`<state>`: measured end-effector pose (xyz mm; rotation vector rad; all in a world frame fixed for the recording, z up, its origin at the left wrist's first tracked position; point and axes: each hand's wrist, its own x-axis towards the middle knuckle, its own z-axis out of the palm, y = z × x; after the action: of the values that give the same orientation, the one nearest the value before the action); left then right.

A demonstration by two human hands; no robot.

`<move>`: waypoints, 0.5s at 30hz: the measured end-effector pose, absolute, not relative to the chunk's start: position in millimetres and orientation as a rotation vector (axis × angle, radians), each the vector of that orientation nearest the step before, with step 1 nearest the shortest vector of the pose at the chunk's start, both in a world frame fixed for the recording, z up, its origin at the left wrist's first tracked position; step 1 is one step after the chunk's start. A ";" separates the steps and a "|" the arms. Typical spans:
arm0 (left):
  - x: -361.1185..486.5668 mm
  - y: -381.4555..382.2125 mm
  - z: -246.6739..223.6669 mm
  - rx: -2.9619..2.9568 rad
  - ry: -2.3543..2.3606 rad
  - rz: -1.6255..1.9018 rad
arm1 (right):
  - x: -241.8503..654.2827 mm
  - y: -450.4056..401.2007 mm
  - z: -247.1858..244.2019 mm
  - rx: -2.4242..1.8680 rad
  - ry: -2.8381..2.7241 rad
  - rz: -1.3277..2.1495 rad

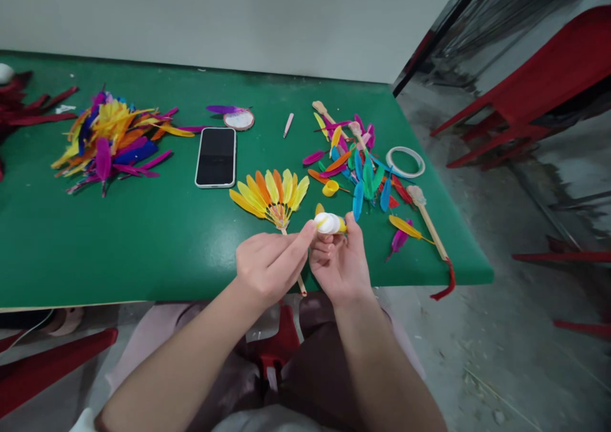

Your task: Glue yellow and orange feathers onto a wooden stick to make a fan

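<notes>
My right hand (341, 263) is closed around a small white-and-yellow bottle (330, 223), its white end turned to the left. Pinched fingertips of my left hand (272, 263) meet that white end; what they hold, if anything, is too small to make out. A yellow-orange feather tip (319, 209) shows just behind the bottle. Under my left hand lies a fan of yellow and orange feathers (271, 193), fixed to a wooden stick (301, 285) that my hand partly covers.
Loose coloured feathers (114, 133) are heaped at left, near a phone (216, 158) and a round white piece (238, 120). At right lie more feathers (367, 174), a tape roll (405, 162) and a wooden stick with red ribbon (433, 228). A red chair (539, 82) stands beyond the green table (167, 247).
</notes>
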<state>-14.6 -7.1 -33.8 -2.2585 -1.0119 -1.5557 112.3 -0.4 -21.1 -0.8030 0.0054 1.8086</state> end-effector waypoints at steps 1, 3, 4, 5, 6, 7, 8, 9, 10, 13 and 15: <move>-14.8 -7.2 -33.4 -2.260 -1.016 -1.556 | 112.1 -0.5 -21.3 -0.812 0.004 1.807; -15.2 -7.4 -33.2 -2.275 -1.010 -1.556 | 112.1 -0.7 -21.3 -0.821 0.002 1.807; -15.2 -7.5 -33.5 -2.283 -1.003 -1.557 | 112.2 -0.7 -21.2 -0.822 0.001 1.810; -15.3 -7.7 -33.9 -2.289 -0.996 -1.557 | 112.4 -0.7 -21.0 -0.821 0.000 1.812; -15.2 -7.9 -34.4 -2.292 -0.993 -1.557 | 112.5 -0.7 -21.0 -0.820 0.000 1.815; -15.2 -8.1 -34.9 -2.290 -0.997 -1.557 | 112.7 -0.7 -20.9 -0.819 0.001 1.815; -15.2 -8.4 -35.3 -2.286 -1.007 -1.560 | 112.8 -0.6 -21.0 -0.819 0.002 1.815; -15.3 -8.7 -35.7 -2.280 -1.020 -1.569 | 112.8 -0.5 -21.1 -0.818 0.004 1.813; -15.4 -9.0 -35.9 -2.276 -1.034 -1.582 | 112.7 -0.4 -21.2 -0.817 0.008 1.811; -16.2 -10.1 -35.6 -2.270 -1.051 -1.631 | 112.4 0.1 -21.4 -0.808 0.041 1.806; -16.5 -10.7 -35.1 -2.273 -1.034 -1.629 | 112.2 0.4 -21.2 -0.806 0.068 1.804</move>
<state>-16.5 -10.7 -35.1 -2.2734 -1.0341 -1.6292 112.2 0.4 -21.2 -0.8059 0.0677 1.8039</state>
